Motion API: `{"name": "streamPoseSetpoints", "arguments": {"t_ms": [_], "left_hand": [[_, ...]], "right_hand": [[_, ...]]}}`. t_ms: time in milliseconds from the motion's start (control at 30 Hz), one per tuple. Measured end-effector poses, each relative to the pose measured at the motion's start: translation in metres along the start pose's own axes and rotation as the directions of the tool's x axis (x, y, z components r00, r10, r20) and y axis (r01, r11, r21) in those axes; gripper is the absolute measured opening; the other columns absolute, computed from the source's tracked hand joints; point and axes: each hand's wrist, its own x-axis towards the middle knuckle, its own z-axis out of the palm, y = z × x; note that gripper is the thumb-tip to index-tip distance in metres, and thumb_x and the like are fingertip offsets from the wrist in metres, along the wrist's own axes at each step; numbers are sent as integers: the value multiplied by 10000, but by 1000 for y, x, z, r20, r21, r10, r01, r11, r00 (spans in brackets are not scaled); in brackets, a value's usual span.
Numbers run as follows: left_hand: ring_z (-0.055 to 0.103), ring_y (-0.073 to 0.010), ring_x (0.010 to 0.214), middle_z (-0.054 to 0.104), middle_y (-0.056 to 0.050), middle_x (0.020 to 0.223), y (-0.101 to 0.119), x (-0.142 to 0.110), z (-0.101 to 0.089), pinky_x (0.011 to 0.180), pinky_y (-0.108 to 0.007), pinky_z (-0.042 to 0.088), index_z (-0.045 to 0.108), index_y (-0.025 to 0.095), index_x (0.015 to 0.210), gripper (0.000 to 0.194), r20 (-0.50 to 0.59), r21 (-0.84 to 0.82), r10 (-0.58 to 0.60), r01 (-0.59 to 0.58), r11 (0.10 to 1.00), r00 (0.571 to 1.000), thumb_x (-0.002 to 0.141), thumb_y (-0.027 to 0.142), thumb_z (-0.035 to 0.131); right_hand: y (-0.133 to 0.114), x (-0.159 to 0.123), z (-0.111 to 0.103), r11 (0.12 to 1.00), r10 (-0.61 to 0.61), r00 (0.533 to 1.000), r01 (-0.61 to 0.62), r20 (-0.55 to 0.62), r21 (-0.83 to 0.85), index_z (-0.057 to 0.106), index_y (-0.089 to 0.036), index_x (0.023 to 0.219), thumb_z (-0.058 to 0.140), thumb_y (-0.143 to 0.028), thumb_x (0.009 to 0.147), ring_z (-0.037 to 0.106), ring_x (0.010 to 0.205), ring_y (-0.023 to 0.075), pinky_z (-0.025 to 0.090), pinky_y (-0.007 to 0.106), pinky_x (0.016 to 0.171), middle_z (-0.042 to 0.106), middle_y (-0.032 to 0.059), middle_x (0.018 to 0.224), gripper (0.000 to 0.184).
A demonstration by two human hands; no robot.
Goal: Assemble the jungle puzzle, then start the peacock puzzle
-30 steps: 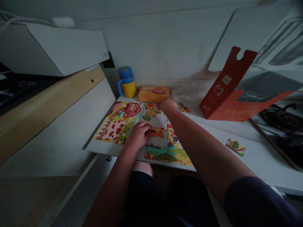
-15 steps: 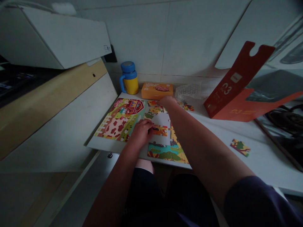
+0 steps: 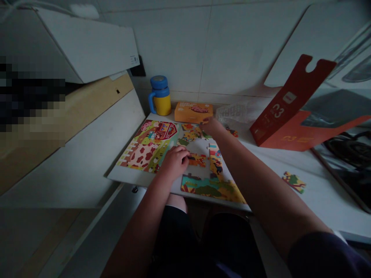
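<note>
On the white tabletop, a partly assembled jigsaw puzzle (image 3: 213, 189) forms an outline around a bare white middle. My left hand (image 3: 174, 162) rests inside its left side, fingers curled, the tips at the left end of an orange joined puzzle piece (image 3: 197, 160). Farther back, my right hand (image 3: 212, 126) reaches over the puzzle's top edge. Its fingers are pinched on a small orange-yellow puzzle piece (image 3: 204, 121), partly covered by the fingers. A farm picture sheet (image 3: 145, 150) with a cow pattern and a red barn lies left of the puzzle.
An orange box (image 3: 193, 112) and a blue-yellow mug (image 3: 161, 98) stand against the wall. Clear plastic packaging (image 3: 232, 113) lies beside them. An open red box (image 3: 286, 127) stands right, near a stove (image 3: 350, 154). One loose puzzle piece (image 3: 294, 181) lies at right.
My right hand has shifted slightly right along the puzzle's top edge, and its forearm has swung right, uncovering more of the puzzle's right side. My left hand stays in place.
</note>
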Motion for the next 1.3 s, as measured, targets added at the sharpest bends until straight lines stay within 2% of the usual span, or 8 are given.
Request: {"name": "streamPoseSetpoints", "arguments": {"t_ms": [167, 267, 333, 533, 767, 900, 1067, 1300], "left_hand": [[706, -237, 1055, 759, -50, 1066, 2, 0, -1, 1004, -419, 582, 776, 235, 953, 259, -26, 3, 11, -10, 1000, 1000, 901, 21, 639], [707, -234, 1050, 753, -49, 1051, 2, 0, -2, 1003, -416, 585, 776, 235, 953, 260, -22, -1, 10, -10, 1000, 1000, 902, 22, 635], [709, -232, 1054, 749, -49, 1052, 2, 1, -2, 1005, -413, 586, 776, 241, 961, 261, -15, -1, 4, -4, 1000, 1000, 906, 29, 633], [705, -235, 1090, 748, -56, 1083, 7, 1, -4, 1020, -411, 583, 748, 240, 995, 199, -26, -10, -13, 13, 1000, 1000, 952, 83, 634], [711, -218, 1140, 783, -54, 1173, 11, -1, -10, 1056, -386, 547, 718, 236, 1152, 215, -93, -55, -61, 56, 997, 994, 1111, 256, 507], [716, -222, 1124, 789, -57, 1161, 10, -3, -10, 1036, -377, 550, 720, 236, 1143, 256, -87, -32, -103, 101, 994, 991, 1128, 282, 469], [707, -231, 1018, 778, -68, 1045, 9, -2, -8, 951, -363, 559, 707, 226, 1052, 235, -51, 73, -116, 120, 990, 992, 1109, 253, 481], [709, -239, 996, 770, -74, 1021, 10, -1, -7, 927, -359, 552, 688, 228, 1042, 256, -3, 77, -159, 159, 984, 987, 1116, 251, 444]], "right_hand": [[20, -57, -17, 919, -18, 989, -42, 148, 392, 607, -221, 1271, 680, -243, 963, 788, 863, 197, 653, 327, 771, 787, 70, 982, 317], [31, -90, -28, 575, -63, 968, -163, 242, 801, 534, -276, 1287, 746, -186, 857, 797, 900, 200, 670, 355, 815, 757, 21, 991, 487], [36, -104, -33, 470, -99, 957, -195, 271, 861, 548, -287, 1243, 772, -216, 816, 787, 872, 187, 660, 352, 831, 743, -2, 976, 488], [41, -123, -27, 631, -167, 967, -45, 192, 774, 562, -240, 984, 763, -409, 818, 702, 789, 169, 568, 290, 717, 743, 9, 920, 310], [34, -141, -13, 719, -322, 917, 77, 233, 691, 566, -250, 1281, 751, -325, 833, 707, 809, 174, 558, 282, 697, 745, 23, 1023, 491], [28, -147, -4, 783, -385, 887, 169, 254, 598, 624, -248, 1255, 689, -244, 886, 690, 785, 145, 553, 274, 723, 753, 20, 1077, 375], [24, -155, 1, 789, -537, 815, 394, 217, 471, 716, -238, 1185, 712, -197, 909, 671, 826, 139, 499, 261, 776, 775, 1, 1029, 280], [20, -158, 6, 772, -595, 767, 463, 240, 435, 738, -215, 1162, 734, -229, 944, 600, 705, 131, 415, 249, 669, 736, -14, 867, 219]]}}
